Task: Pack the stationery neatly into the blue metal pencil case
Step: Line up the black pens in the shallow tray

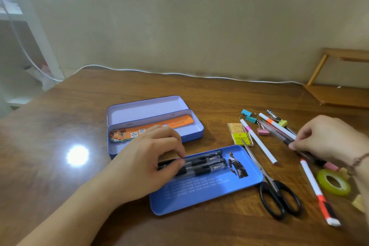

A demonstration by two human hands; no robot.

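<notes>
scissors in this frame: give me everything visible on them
The scissors have black plastic loop handles and long, slim metal blades. They lie flat on the wooden table, closed, handles toward the camera, blades pointing away and to the left. They sit just right of the blue tray, running along its right edge. The blade tip reaches over the yellow eraser. Neither hand touches them. Whether the blades touch the tray rim cannot be told.
</notes>
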